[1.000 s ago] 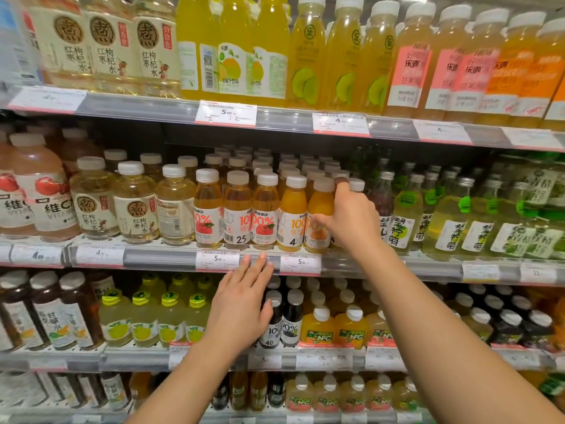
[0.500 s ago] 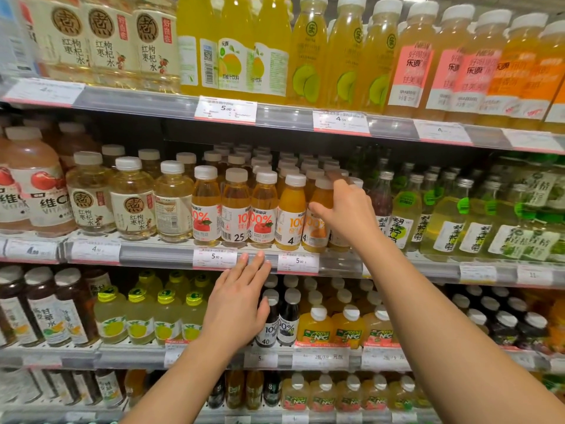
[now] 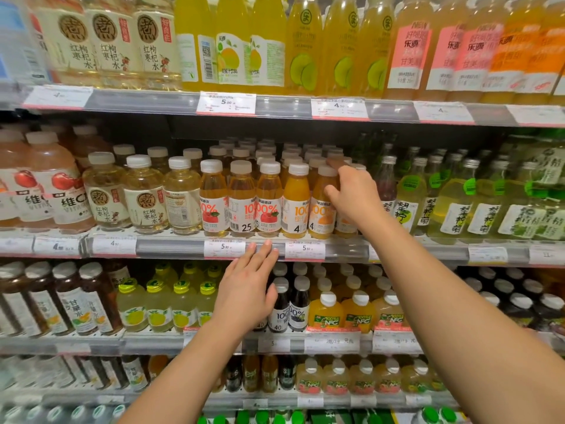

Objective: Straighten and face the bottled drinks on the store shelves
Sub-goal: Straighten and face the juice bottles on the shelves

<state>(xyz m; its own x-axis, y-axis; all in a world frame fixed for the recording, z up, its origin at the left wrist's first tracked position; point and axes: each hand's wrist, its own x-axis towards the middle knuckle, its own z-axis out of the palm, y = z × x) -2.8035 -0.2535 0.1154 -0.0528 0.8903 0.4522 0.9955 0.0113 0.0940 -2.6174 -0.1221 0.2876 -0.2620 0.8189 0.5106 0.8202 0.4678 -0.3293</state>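
Observation:
Small orange juice bottles and apple juice bottles with white caps stand in a front row on the middle shelf. My right hand grips the rightmost orange juice bottle; its fingers curl over the cap and the thumb lies against the neighbouring bottle. The hand hides most of the held bottle. My left hand is flat with straight fingers, the tips touching the middle shelf's front rail between two price tags.
Green-labelled glass bottles stand right of the held bottle. Pale jujube drinks stand to the left. Tall yellow and orange bottles fill the top shelf. Dark juice bottles and NFC juices sit on the shelf below.
My right hand has shifted upward on the orange juice bottle, fingers now over its cap. My left hand rose slightly, so its fingertips reach the shelf rail.

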